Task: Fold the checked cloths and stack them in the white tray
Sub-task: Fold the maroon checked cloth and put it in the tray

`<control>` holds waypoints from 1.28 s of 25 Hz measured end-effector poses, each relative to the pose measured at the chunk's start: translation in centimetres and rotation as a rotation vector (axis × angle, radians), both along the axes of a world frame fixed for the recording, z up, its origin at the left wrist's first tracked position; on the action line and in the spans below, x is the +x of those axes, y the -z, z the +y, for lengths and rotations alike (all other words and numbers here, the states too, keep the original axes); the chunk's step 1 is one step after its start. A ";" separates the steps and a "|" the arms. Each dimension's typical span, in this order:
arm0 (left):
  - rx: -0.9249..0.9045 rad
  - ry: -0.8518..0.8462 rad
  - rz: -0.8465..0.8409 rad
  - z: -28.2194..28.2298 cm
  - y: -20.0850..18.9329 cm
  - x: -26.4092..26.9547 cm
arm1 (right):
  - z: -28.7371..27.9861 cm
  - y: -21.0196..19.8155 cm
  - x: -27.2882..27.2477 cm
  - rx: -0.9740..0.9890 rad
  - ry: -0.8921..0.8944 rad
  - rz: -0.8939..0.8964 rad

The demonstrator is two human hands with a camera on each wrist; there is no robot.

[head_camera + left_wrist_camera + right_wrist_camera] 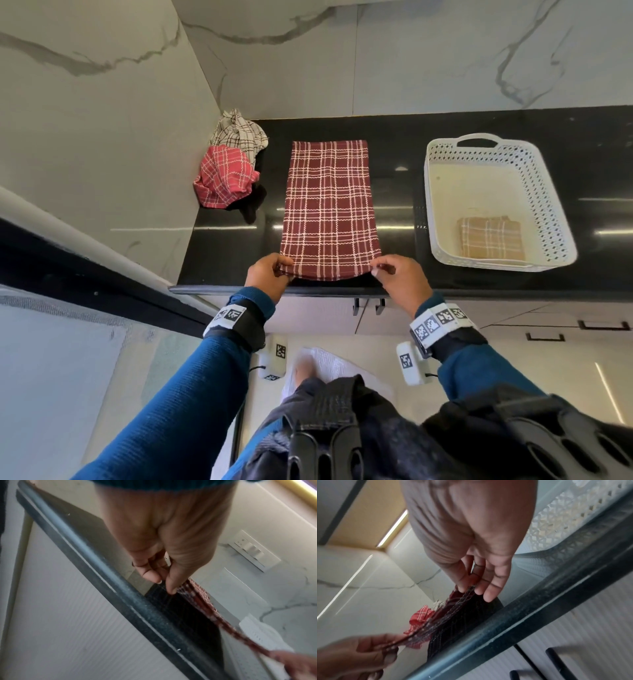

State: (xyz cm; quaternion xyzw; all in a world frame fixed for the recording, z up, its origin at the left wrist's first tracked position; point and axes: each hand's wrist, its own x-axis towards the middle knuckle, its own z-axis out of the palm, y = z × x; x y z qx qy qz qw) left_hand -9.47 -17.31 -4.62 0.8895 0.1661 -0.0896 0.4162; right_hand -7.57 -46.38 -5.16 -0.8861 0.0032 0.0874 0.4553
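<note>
Maroon checked cloth (pixel 330 209) spread flat and lengthwise on the black counter (pixel 394 150), near corners pinched by the left hand (pixel 269 275) and right hand (pixel 399 275), near edge lifted slightly. To the right, well apart, white tray (pixel 548 192) with a folded tan checked cloth (pixel 489 238) inside. In the far-left corner, crumpled red checked cloth (pixel 224 176) touching a crumpled white checked cloth (pixel 239 132).

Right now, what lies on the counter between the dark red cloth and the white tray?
Nothing: in the head view only a bare strip of black counter separates the dark red cloth from the white tray. They do not touch.
</note>
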 end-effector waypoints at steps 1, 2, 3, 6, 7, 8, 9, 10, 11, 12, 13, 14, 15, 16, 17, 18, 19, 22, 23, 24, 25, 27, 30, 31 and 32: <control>0.064 0.014 -0.044 0.1 -0.1 -0.2 | -0.1 -0.1 -0.3 -0.039 0.001 -0.060; 0.117 0.042 -0.094 0.2 -0.3 -0.5 | -0.3 -0.2 -0.5 -0.064 0.003 -0.121; 0.146 0.078 -0.143 0.4 -0.6 -0.8 | -0.6 -0.4 -0.8 -0.086 -0.006 -0.181; 0.089 0.193 -0.188 1.9 -1.9 -1.6 | -1.6 -3.1 -1.3 -0.112 -0.179 -0.147; 0.062 0.221 -0.154 2.4 -2.6 -1.8 | -1.9 -4.3 -1.5 -0.101 -0.241 -0.048; 0.033 0.235 -0.117 2.9 -3.6 -2.0 | -2.3 -5.8 -1.6 -0.081 -0.285 0.025; -0.006 0.228 -0.099 3.3 -4.7 -2.0 | -2.5 -7.1 -1.4 -0.054 -0.302 0.059; -0.056 0.213 -0.105 3.6 -5.7 -1.7 | -2.6 -8.2 -1.0 -0.017 -0.300 0.064; -0.122 0.191 -0.122 3.7 -6.5 -1.1 | -2.6 -9.1 -0.4 0.029 -0.275 0.065; -0.190 0.169 -0.138 3.8 -7.0 -0.1 | -2.5 -9.7 0.4 0.063 -0.239 0.058; -0.229 0.153 -0.155 3.9 -7.3 1.4 | -2.2 -10.0 1.6 0.079 -0.194 0.040; -0.232 0.150 -0.172 3.9 -7.3 3.4 | -1.7 -10.1 3.0 0.082 -0.144 0.010; -0.207 0.152 -0.187 3.8 -7.2 5.7 | -1.2 -10.0 4.8 0.085 -0.089 -0.019; -0.166 0.157 -0.204 3.7 -6.8 8.3 | -0.7 -9.8 6.6 0.091 -0.034 -0.043; -0.109 0.169 -0.220 3.6 -6.2 11.1 | -0.3 -9.2 8.7 0.094 0.022 -0.060; -0.039 0.185 -0.229 3.5 -5.4 13.9 | 0.2 -8.5 10.9 0.083 0.074 -0.071; 0.029 0.194 -0.227 3.2 -4.6 16.5 | 0.5 -7.4 13.1 0.057 0.120 -0.073; 0.088 0.165 -0.176 2.3 -2.0 22.6 | 1.7 -3.9 18.4 -0.036 0.191 -0.037; 0.097 0.164 -0.142 2.0 -1.0 24.2 | 2.0 -2.7 19.8 -0.073 0.204 -0.020; 0.118 0.173 -0.108 1.8 -0.2 25.3 | 2.4 -1.8 20.9 -0.114 0.210 -0.010; 0.145 0.186 -0.083 1.6 0.5 26.2 | 2.8 -1.0 21.8 -0.151 0.225 -0.004; 0.205 0.197 -0.054 1.1 1.4 27.3 | 3.0 0.2 23.2 -0.194 0.282 0.015; 0.251 0.194 -0.053 0.7 2.1 27.6 | 3.0 1.4 23.9 -0.232 0.294 0.049; 0.253 0.180 -0.050 0.7 2.3 27.6 | 3.0 1.7 24.0 -0.243 0.286 0.060; 0.249 0.163 -0.048 0.7 2.3 27.5 | 3.1 1.9 24.1 -0.252 0.281 0.065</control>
